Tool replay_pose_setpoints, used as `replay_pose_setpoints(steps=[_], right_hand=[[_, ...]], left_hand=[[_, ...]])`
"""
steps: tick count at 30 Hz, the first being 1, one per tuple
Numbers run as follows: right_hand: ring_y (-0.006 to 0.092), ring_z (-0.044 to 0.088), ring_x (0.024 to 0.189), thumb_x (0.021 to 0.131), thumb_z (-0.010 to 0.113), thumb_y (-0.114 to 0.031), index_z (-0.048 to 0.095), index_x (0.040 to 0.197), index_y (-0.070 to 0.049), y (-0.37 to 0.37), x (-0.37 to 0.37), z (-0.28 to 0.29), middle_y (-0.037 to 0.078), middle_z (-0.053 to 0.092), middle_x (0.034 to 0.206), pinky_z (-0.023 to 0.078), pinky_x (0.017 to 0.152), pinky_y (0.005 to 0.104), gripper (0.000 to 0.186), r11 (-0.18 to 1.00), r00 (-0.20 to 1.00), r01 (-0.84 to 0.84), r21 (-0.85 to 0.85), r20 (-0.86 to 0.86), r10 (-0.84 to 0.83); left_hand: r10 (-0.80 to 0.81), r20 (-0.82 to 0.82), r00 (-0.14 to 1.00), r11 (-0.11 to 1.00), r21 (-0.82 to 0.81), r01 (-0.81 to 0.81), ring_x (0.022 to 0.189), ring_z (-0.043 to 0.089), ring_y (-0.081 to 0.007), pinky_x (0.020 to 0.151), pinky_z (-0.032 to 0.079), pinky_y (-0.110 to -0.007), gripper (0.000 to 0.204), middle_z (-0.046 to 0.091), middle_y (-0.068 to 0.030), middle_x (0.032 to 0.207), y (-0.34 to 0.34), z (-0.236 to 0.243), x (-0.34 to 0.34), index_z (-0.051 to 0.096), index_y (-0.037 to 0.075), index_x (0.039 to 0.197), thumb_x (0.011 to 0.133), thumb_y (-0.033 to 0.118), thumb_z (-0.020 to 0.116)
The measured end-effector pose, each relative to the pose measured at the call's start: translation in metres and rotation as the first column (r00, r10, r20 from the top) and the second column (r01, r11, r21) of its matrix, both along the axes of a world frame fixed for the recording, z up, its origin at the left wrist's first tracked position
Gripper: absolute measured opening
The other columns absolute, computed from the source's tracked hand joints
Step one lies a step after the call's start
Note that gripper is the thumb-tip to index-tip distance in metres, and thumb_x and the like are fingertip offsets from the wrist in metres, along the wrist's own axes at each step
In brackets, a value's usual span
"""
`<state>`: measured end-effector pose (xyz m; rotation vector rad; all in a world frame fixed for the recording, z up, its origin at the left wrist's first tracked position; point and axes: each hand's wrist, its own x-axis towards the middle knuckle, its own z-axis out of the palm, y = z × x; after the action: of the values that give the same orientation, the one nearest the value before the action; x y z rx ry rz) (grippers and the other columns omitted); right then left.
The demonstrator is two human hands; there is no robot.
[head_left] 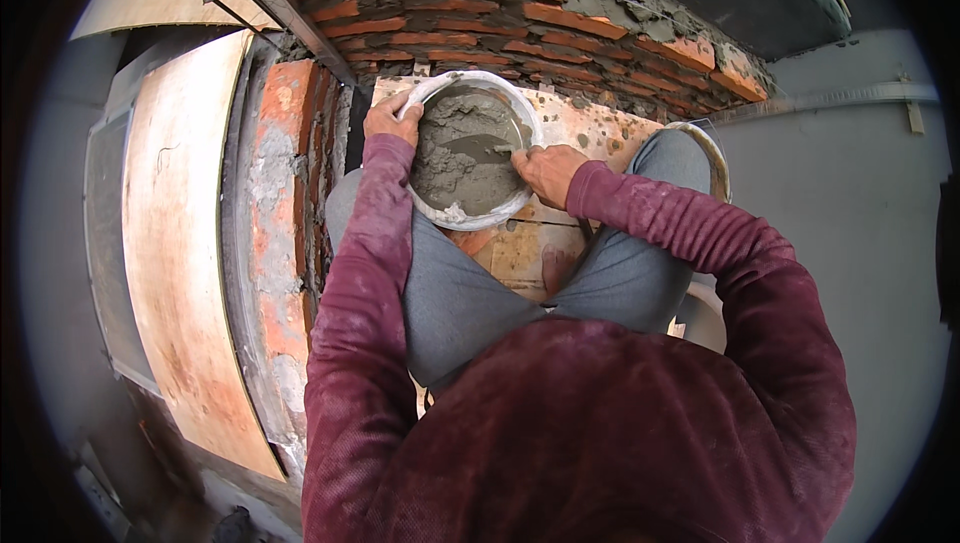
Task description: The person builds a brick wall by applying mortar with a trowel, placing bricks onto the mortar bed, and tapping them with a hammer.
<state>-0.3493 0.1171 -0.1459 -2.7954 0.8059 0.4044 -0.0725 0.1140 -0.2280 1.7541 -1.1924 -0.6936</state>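
Observation:
A white bucket of grey, lumpy mortar stands between my knees. My left hand is closed on the bucket's upper left rim. My right hand is closed at the bucket's right side, on what looks like a trowel handle; the blade is partly sunk in the mortar. A mortar-spattered board lies under and behind the bucket.
A brick wall with wet mortar and a string line runs across the front. At left are a brick column and plywood sheet. Another container is partly hidden by my right knee. A grey wall is at right.

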Motion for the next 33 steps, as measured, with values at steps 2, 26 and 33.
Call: replay_pose_setpoints(steps=[2, 26, 33], right_hand=[[0.0364, 0.07, 0.079, 0.086, 0.057, -0.011, 0.053, 0.097, 0.003, -0.008, -0.001, 0.021, 0.023, 0.068, 0.08, 0.056, 0.07, 0.0429, 0.017, 0.999, 0.996, 0.033, 0.019, -0.084, -0.032], [0.0173, 0.057, 0.045, 0.09, 0.063, -0.026, 0.045, 0.142, 0.002, -0.016, -0.024, -0.018, 0.008, 0.06, 0.059, 0.047, 0.045, 0.0331, 0.062, 0.429, 0.905, 0.366, 0.826, -0.207, -0.373], [0.01, 0.051, 0.041, 0.09, 0.065, -0.022, 0.062, 0.102, -0.001, -0.085, -0.11, 0.022, 0.001, 0.055, 0.059, 0.04, 0.035, 0.0267, 0.024, 0.273, 0.923, 0.195, 0.942, -0.082, -0.376]], left_hand=[[0.006, -0.009, 1.0, 1.0, 0.006, -0.006, 0.102, 0.068, -0.0305, 0.092, 0.05, -0.035, 0.037, 0.07, -0.0201, 0.113, 0.001, 0.008, -0.001, 0.07, 0.0, 0.115, 0.081, 0.015, 0.072], [-0.022, -0.134, 0.991, 0.994, -0.11, 0.007, 0.091, 0.066, -0.0216, 0.084, 0.049, -0.031, 0.034, 0.072, -0.0181, 0.098, 0.008, -0.018, -0.003, 0.068, -0.005, 0.114, 0.092, 0.019, 0.062], [0.249, -0.341, 0.906, 0.963, 0.184, -0.196, 0.099, 0.064, -0.0221, 0.095, 0.044, -0.031, 0.073, 0.071, -0.0168, 0.109, -0.013, -0.028, 0.02, 0.069, -0.008, 0.112, 0.099, 0.058, 0.042]])
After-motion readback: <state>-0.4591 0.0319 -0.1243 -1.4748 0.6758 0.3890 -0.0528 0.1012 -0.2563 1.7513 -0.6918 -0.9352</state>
